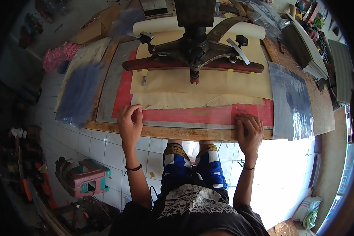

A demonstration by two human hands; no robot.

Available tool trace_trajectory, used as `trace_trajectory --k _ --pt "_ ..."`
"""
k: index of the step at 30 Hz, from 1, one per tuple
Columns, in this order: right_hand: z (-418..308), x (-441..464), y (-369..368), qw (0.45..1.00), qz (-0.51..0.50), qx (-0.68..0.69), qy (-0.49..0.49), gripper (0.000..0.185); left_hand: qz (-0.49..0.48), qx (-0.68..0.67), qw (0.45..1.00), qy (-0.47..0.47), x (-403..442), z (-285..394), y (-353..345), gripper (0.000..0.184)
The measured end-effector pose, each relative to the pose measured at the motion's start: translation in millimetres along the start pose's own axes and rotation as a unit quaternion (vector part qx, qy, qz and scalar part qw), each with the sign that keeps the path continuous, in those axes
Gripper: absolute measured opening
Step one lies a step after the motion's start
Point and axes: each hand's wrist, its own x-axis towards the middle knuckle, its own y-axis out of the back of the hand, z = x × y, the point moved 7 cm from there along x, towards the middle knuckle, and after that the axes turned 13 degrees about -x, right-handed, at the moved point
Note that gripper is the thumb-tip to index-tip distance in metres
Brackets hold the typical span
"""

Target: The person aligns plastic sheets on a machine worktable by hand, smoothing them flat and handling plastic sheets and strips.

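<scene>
We hold our left hand [130, 122] with thumb and forefinger curled close at the red sheet [177, 115], near its left front; our right hand [249, 133] is loosely curled at its right front (whether either pinches anything, we cannot tell). Beyond our fingers, tan paper [192, 85] overlaps the red sheet, beneath a dark metal frame [198, 47] with a red bar [157, 64].

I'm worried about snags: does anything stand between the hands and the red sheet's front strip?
Nothing opaque does: the left hand and right hand are at the red sheet, along its front strip. The red bar is well behind them. Whether clear film covers the strip, I cannot tell.
</scene>
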Motion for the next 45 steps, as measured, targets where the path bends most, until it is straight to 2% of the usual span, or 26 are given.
trace_trajectory --k 23,45 --pt "5.1 -1.9 -3.7 0.999 -0.031 0.018 0.017 0.006 0.021 -0.106 0.994 0.032 -2.0 -8.1 9.8 0.011" --pt "7.4 -4.6 3.5 0.998 -0.017 0.062 0.025 0.007 0.030 -0.103 0.994 0.015 -3.0 -17.0 8.4 0.013"
